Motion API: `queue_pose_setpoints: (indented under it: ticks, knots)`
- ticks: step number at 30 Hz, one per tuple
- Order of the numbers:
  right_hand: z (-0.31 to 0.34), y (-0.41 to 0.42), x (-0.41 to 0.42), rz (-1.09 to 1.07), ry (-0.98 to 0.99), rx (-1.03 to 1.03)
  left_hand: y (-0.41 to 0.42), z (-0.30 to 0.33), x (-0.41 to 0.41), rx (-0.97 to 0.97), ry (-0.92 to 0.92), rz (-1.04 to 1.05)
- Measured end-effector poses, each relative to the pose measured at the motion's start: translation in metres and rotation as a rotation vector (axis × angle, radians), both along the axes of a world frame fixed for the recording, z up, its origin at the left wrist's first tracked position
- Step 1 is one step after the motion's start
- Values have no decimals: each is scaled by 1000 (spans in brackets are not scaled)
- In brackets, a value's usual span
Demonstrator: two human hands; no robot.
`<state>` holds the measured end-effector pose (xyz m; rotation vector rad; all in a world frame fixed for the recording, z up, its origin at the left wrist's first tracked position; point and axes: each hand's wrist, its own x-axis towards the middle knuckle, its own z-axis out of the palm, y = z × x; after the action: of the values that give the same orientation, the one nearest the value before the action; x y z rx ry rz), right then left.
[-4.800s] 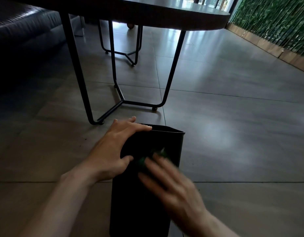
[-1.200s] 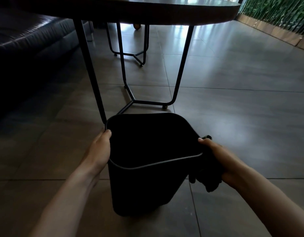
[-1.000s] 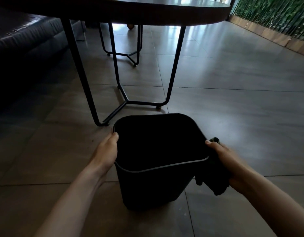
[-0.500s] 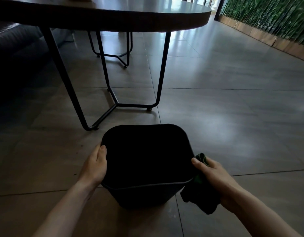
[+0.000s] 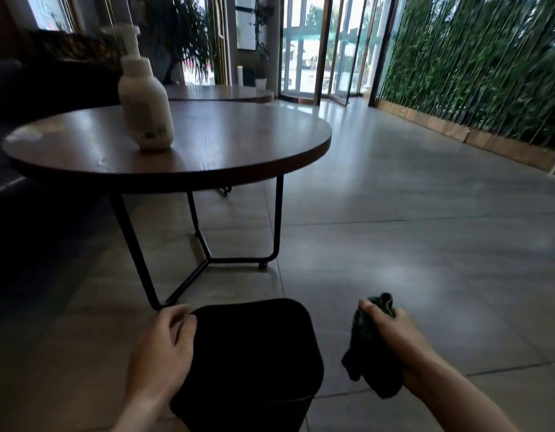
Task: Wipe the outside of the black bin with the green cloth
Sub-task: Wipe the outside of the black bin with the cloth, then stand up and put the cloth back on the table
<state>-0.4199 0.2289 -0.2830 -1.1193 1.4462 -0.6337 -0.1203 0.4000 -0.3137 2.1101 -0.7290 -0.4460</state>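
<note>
The black bin (image 5: pixel 254 363) stands upright on the tiled floor at the bottom centre, its opening facing up. My left hand (image 5: pixel 164 353) rests on the bin's left rim, fingers curled over the edge. My right hand (image 5: pixel 391 341) is off to the bin's right, apart from it, closed around the crumpled green cloth (image 5: pixel 368 347), which hangs down below the fist.
A round wooden table (image 5: pixel 83 151) on black metal legs stands just beyond the bin, with a white pump bottle (image 5: pixel 145 98) on it. A dark sofa (image 5: pixel 20 88) lies at left. A bamboo wall (image 5: pixel 475 67) lines the right, and the floor between is open tile.
My right hand has come off the bin's right side with the cloth and moved out to the right. The view has lifted, so the tabletop and room show.
</note>
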Motion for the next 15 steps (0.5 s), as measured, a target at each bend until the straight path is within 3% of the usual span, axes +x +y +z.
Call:
queue_pose_setpoints:
  ticks: [2,4,7,9,10,12,15]
  knots:
    - [29,4,8,11,-105,-19,-14,27,-32,-175,92,-66]
    - [56,15,22,98,-291,118,-30,49,-71,-296,323,-163]
    - [85,41,44,334,-543,323,-51,74,-125,-430,979,-289]
    - [94,50,48,445,-599,283,-55,90,-143,-485,1383,-257]
    - [95,51,47,470,-601,225,-55,95,-144,-497,1463,-258]
    - [96,51,39,480,-556,102,-50,100,-141,-494,1449,-292]
    - [94,50,29,527,-366,-46,-41,104,-132,-456,1120,-379]
